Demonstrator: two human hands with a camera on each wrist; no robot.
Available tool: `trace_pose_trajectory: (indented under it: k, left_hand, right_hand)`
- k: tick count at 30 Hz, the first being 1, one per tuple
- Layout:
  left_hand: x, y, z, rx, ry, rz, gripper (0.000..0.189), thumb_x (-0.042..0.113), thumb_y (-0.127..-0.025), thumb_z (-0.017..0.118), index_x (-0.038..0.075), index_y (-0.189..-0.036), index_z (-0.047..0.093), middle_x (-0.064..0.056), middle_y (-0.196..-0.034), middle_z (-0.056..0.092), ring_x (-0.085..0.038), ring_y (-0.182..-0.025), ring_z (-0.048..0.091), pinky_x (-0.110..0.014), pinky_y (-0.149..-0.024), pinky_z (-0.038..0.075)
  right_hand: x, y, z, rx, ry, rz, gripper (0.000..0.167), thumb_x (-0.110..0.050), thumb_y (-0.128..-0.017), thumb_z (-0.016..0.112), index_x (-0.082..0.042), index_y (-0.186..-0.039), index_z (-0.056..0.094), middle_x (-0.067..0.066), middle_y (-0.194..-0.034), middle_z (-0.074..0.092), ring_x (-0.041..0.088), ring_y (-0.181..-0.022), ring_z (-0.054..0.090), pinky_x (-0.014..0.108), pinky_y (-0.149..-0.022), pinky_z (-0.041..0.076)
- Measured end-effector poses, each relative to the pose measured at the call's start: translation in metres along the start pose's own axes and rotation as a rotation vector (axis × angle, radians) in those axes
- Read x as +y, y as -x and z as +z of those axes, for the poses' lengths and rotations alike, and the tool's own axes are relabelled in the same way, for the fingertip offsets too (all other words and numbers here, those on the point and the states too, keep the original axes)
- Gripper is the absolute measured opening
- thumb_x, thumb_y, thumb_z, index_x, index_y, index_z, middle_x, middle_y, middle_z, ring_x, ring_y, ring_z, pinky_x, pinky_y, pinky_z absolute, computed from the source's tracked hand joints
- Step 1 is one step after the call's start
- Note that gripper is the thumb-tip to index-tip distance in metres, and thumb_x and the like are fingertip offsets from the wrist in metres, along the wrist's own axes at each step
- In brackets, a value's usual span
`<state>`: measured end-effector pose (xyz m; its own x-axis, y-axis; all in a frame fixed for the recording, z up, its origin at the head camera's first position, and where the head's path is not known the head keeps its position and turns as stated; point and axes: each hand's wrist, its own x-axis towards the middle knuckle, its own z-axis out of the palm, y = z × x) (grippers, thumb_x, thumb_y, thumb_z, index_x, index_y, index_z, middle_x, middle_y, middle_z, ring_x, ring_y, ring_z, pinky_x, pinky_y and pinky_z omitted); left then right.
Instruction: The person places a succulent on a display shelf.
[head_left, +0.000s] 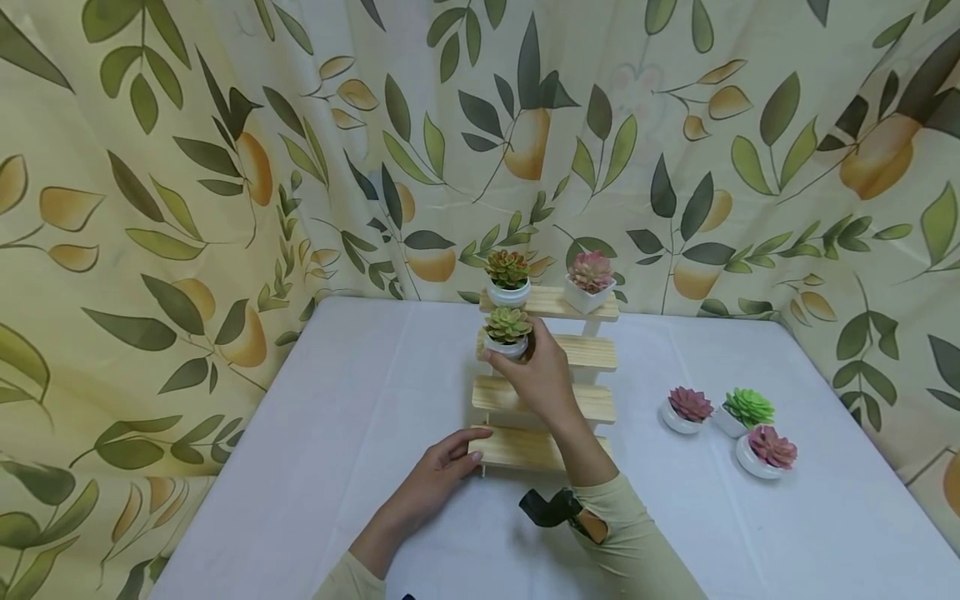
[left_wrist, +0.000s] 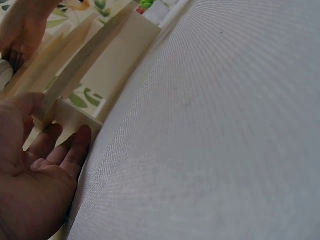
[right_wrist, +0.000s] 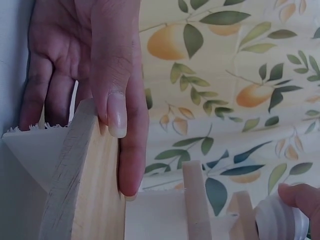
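My right hand (head_left: 546,375) grips a potted succulent (head_left: 507,325) with light green leaves by its round white pot. It is at the left end of the second step from the top of a tiered wooden display stand (head_left: 525,450); I cannot tell whether the pot touches the board. My left hand (head_left: 450,458) pinches the left end of the lowest step, its thumb and fingers seen around the board (right_wrist: 100,180) in the right wrist view. On the top step stand a red-green potted succulent (head_left: 507,279) at left and a pink one (head_left: 590,281) in a square pot at right.
Right of the stand, three more potted succulents sit grouped on the white-covered table (head_left: 352,375): dark red (head_left: 686,408), bright green (head_left: 746,408) and pink (head_left: 768,450). A leaf-and-fruit patterned curtain (head_left: 450,167) hangs behind the table.
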<state>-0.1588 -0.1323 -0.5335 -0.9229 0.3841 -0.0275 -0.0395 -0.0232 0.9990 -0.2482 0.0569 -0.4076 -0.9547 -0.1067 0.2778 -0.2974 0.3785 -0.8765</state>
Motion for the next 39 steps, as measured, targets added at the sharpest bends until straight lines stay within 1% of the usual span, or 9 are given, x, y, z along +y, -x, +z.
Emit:
trace_pose_trajectory:
  k: [6, 10, 13, 21, 27, 29, 34, 39]
  left_hand:
    - [0.001, 0.0, 0.003, 0.0, 0.001, 0.014, 0.038, 0.027, -0.107, 0.061, 0.023, -0.145, 0.06, -0.001, -0.153, 0.051, -0.02, -0.121, 0.059, -0.03, -0.1, 0.047]
    - [0.001, -0.001, 0.004, -0.008, 0.01, 0.015, 0.038, 0.027, -0.107, 0.06, 0.023, -0.145, 0.059, -0.002, -0.153, 0.051, -0.02, -0.126, 0.058, -0.03, -0.103, 0.047]
    - [0.002, -0.002, 0.005, -0.015, 0.016, 0.011, 0.039, 0.027, -0.107, 0.06, 0.024, -0.146, 0.059, -0.002, -0.154, 0.05, -0.019, -0.133, 0.054, -0.031, -0.106, 0.045]
    - [0.007, -0.006, 0.003, -0.003, 0.015, 0.012, 0.038, 0.027, -0.107, 0.061, 0.025, -0.145, 0.06, -0.001, -0.154, 0.05, -0.019, -0.135, 0.053, -0.034, -0.106, 0.046]
    - [0.005, -0.004, 0.002, -0.005, 0.003, 0.016, 0.038, 0.026, -0.107, 0.061, 0.024, -0.146, 0.059, -0.001, -0.156, 0.047, -0.02, -0.136, 0.051, -0.034, -0.106, 0.046]
    - [0.004, -0.003, 0.002, -0.005, -0.001, 0.018, 0.039, 0.027, -0.107, 0.06, 0.024, -0.146, 0.059, -0.002, -0.157, 0.046, -0.02, -0.136, 0.05, -0.034, -0.106, 0.045]
    - [0.003, 0.0, 0.001, -0.002, 0.006, 0.009, 0.039, 0.028, -0.107, 0.061, 0.024, -0.146, 0.059, -0.004, -0.16, 0.042, -0.021, -0.137, 0.05, -0.033, -0.106, 0.046]
    - [0.003, 0.002, 0.001, 0.0, 0.016, 0.002, 0.039, 0.027, -0.107, 0.061, 0.024, -0.146, 0.059, -0.005, -0.162, 0.038, -0.02, -0.142, 0.044, -0.034, -0.108, 0.045]
  right_hand:
    - [-0.002, 0.002, -0.003, -0.005, 0.031, 0.008, 0.074, -0.028, -0.087, 0.088, -0.003, -0.144, 0.049, 0.016, -0.136, 0.061, 0.03, -0.126, 0.058, 0.048, -0.105, 0.047]
    - [-0.003, 0.002, -0.006, -0.009, 0.057, 0.006, 0.077, -0.03, -0.086, 0.089, -0.003, -0.145, 0.049, 0.016, -0.136, 0.06, 0.032, -0.125, 0.058, 0.05, -0.104, 0.047]
    - [-0.003, 0.001, -0.008, -0.01, 0.065, 0.0, 0.078, -0.03, -0.085, 0.09, -0.003, -0.145, 0.049, 0.016, -0.137, 0.06, 0.033, -0.126, 0.057, 0.05, -0.104, 0.047]
    - [-0.006, 0.0, -0.016, -0.023, 0.046, 0.003, 0.079, -0.023, -0.085, 0.09, 0.001, -0.146, 0.046, 0.02, -0.142, 0.055, 0.034, -0.133, 0.053, 0.043, -0.11, 0.044]
    - [-0.004, 0.004, -0.024, -0.057, 0.043, 0.046, 0.08, -0.023, -0.085, 0.089, 0.0, -0.148, 0.045, 0.021, -0.146, 0.053, 0.033, -0.135, 0.052, 0.039, -0.112, 0.041]
    - [-0.003, 0.007, -0.027, -0.068, 0.051, 0.051, 0.08, -0.024, -0.085, 0.089, 0.0, -0.148, 0.045, 0.02, -0.147, 0.053, 0.033, -0.136, 0.051, 0.04, -0.112, 0.041]
    - [0.002, 0.015, -0.036, -0.072, 0.046, 0.028, 0.074, -0.019, -0.088, 0.087, 0.0, -0.147, 0.047, 0.018, -0.146, 0.053, 0.032, -0.135, 0.052, 0.042, -0.111, 0.042]
    - [0.013, 0.022, -0.047, -0.039, -0.002, -0.039, 0.064, -0.01, -0.089, 0.085, 0.0, -0.143, 0.051, 0.018, -0.141, 0.057, 0.032, -0.131, 0.056, 0.038, -0.108, 0.045]
